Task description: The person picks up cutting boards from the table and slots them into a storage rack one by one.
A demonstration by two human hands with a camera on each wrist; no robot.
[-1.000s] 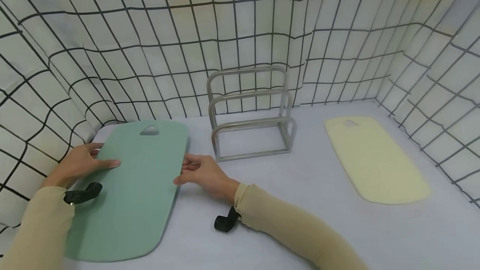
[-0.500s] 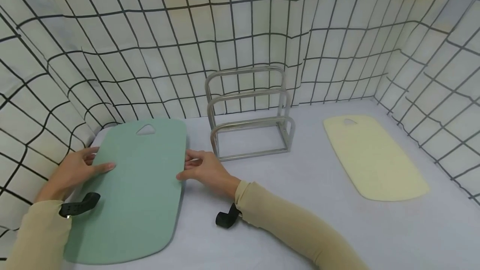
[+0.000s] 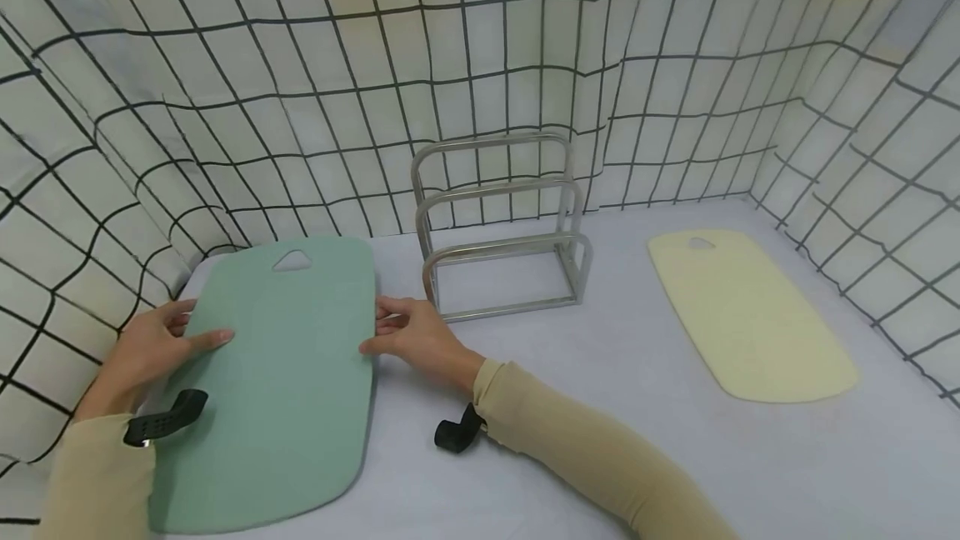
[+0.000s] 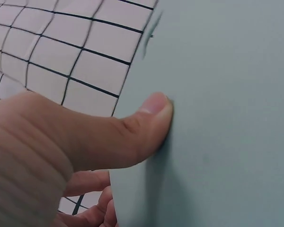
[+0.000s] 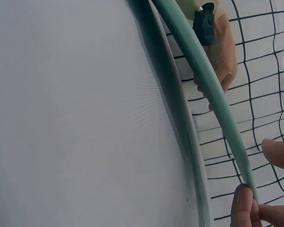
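Observation:
A large green cutting board with a handle slot slants upward at the left in the head view. My left hand grips its left edge, the thumb lying on the upper face; the left wrist view shows this thumb, with other fingers partly hidden behind the board. My right hand holds the right edge, thumb at the upper side. In the right wrist view, its fingertips touch the board's edge from below, and the board stands raised off the white surface.
A metal three-bar rack stands at the back middle, just beyond my right hand. A pale yellow cutting board lies flat at the right on the white tabletop. Grid-patterned cloth walls the back and both sides.
The green board has risen and turned a little, its lower right edge swinging to the right. Both hands have shifted slightly with it. The rack and yellow board stay put.

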